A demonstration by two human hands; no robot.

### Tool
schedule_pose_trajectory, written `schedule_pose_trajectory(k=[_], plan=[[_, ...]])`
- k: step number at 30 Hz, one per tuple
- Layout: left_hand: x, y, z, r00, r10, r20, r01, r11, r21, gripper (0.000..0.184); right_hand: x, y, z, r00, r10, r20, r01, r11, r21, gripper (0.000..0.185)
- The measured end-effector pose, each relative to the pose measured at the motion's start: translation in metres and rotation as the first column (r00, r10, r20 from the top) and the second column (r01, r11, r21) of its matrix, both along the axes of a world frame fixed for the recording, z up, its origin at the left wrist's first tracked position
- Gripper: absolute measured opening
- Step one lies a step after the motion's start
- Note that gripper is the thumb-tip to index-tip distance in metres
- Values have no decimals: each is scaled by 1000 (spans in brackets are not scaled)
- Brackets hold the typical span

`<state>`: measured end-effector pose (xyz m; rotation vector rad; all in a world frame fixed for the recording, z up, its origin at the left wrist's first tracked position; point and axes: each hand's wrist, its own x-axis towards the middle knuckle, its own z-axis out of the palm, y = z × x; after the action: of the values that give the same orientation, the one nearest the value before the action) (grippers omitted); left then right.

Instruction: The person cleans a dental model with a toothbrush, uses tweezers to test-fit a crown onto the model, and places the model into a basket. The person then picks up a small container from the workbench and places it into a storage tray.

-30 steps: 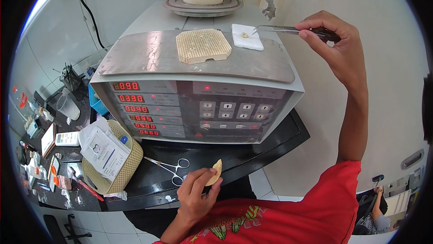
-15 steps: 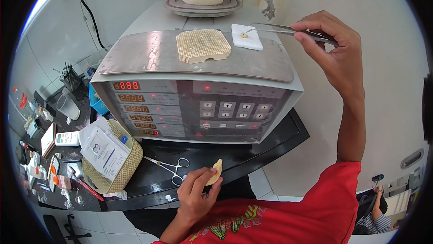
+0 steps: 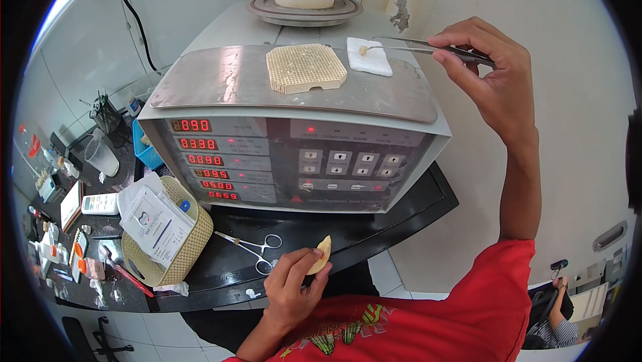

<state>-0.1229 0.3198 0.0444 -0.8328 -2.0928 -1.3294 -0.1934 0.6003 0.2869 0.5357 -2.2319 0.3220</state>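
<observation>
My right hand (image 3: 491,71) is closed around metal tweezers (image 3: 461,52) reaching left over the furnace top. Their tips are at a small cream-coloured piece like a dental crown (image 3: 363,50), above or on a white fibre pad (image 3: 371,64); I cannot tell whether it is lifted. To the pad's left lies a cream honeycomb firing tray (image 3: 306,68). My left hand (image 3: 292,288) pinches a yellowish plaster piece, like part of a dental cast (image 3: 322,257), low in front of the bench edge. Scissor-handled forceps (image 3: 251,248) lie on the black bench, close to that hand.
The dental furnace (image 3: 287,161) has red digit displays and a metal top plate. Behind it stands a white cylinder on a round platform (image 3: 304,11). At left are a woven basket (image 3: 190,248) with packets and a cluttered black bench. Another person (image 3: 555,322) is at the far right.
The small crown-like piece has turned or tipped at the tweezer tips, which shifted slightly. More red digits show on the furnace display. My left hand has stayed about where it was.
</observation>
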Motion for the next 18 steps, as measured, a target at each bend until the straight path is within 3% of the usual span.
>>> schedule_pose_trajectory(k=[18], plan=[[1, 0, 1, 1000, 0, -2, 0, 1000, 5, 37, -8, 1, 0, 999, -24, 32, 27, 997, -69, 9]])
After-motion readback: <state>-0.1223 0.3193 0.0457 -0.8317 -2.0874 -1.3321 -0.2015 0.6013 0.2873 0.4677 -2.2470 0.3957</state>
